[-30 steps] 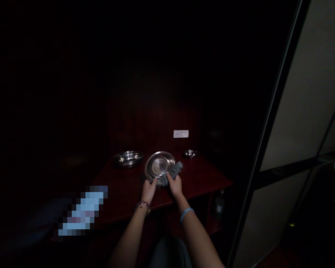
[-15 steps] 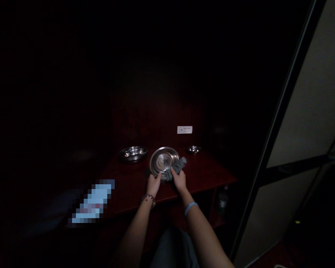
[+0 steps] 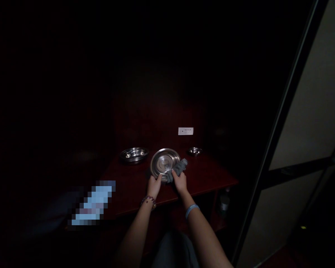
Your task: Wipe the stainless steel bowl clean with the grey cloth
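A round, shiny metal plate (image 3: 162, 161) is held tilted up above the dark red desk, its inner face turned toward me. My left hand (image 3: 154, 185) is closed on the plate's lower left rim, thumb on the inner side. At the lower right rim my right hand (image 3: 179, 181) grips a bunched grey cloth (image 3: 181, 166), which lies against the plate. The fingers behind the plate are hidden. Stacked metal plates (image 3: 134, 154) sit on the desk to the left, and a small metal bowl (image 3: 194, 151) stands to the right.
The red desk (image 3: 209, 175) has a white power socket (image 3: 185, 131) on the wall behind it. A bottle (image 3: 224, 203) stands on a shelf below, at right. A lit, pixelated screen (image 3: 93, 204) is at left. A pale sliding panel (image 3: 301, 126) borders the right.
Hardly anything differs. The whole view has shifted slightly, so things appear a little lower and to the right; both hands keep their hold on the plate and cloth.
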{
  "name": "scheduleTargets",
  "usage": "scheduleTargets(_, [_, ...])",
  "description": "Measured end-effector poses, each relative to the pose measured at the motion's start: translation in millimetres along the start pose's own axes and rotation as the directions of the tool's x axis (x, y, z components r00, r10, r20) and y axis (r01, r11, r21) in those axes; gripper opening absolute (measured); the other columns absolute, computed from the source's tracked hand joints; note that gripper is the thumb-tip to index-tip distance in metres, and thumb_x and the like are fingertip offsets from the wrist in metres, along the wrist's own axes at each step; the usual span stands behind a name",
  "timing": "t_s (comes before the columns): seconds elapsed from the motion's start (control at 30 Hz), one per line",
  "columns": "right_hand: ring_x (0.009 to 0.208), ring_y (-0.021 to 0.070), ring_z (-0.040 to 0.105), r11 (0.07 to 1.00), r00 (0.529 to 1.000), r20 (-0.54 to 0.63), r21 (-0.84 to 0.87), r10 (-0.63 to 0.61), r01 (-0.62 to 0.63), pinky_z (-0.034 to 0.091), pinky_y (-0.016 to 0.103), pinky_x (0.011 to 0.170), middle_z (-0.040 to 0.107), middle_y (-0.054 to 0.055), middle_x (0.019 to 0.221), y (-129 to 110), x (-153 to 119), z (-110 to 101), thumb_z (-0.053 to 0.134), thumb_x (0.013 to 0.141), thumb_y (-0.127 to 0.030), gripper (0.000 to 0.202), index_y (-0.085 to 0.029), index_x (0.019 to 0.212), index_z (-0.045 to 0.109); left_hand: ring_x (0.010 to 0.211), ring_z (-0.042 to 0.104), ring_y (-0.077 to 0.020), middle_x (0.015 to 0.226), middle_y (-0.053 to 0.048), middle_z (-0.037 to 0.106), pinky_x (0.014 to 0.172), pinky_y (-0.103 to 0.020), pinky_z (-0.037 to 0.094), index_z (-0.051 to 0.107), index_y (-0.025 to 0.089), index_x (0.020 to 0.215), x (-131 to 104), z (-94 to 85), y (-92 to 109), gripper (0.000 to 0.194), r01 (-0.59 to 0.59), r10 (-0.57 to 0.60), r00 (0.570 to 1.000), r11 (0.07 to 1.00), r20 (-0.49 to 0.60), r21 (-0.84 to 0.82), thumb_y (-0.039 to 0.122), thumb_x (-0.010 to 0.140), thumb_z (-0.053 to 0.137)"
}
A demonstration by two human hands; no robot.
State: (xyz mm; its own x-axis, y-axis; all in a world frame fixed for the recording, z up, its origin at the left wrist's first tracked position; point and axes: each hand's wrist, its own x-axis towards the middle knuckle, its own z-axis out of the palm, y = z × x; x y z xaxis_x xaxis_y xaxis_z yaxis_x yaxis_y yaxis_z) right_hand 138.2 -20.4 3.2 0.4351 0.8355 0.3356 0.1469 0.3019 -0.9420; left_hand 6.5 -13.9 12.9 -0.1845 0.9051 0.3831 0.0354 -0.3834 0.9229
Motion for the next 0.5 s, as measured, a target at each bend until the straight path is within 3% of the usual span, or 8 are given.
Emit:
scheduleTargets(0.3, [0.090, 0.0252, 0.071, 1.000, 1.000, 0.010, -0.001, 0.002, -0.002, 0.053, 0.031, 0.081, 0.075, 0.013, 0.096, -2.5, -2.0, -0.4, 0.062, 0.078, -0.045, 0.037, -0.012, 0.093, 0.072, 0.101, 0.068, -0.0258, 0.105, -0.015, 0.073, 0.093, -0.036, 0.050, 0.069, 0.009, 0.100, -0.9, -1.2, -1.5, 0.028, -0.002, 0.003, 1.000, 0.999, -0.007, 0.048, 0.020, 0.077, 0.060])
scheduleTargets(0.5, [0.091, 0.0249, 0.070, 1.000, 1.000, 0.009, 0.005, -0.011, 0.011, 0.053, 0.031, 0.081, 0.075, 0.013, 0.097, 0.8, -0.5, 0.0, 0.062, 0.078, -0.046, 0.037, -0.013, 0.093, 0.071, 0.103, 0.068, -0.0250, 0.102, -0.014, 0.074, 0.091, -0.034, 0.050, 0.070, 0.010, 0.095, 0.0, -0.6, -2.7, 0.023, 0.002, -0.003, 1.000, 0.999, 0.008, 0.054, 0.021, 0.078, 0.060])
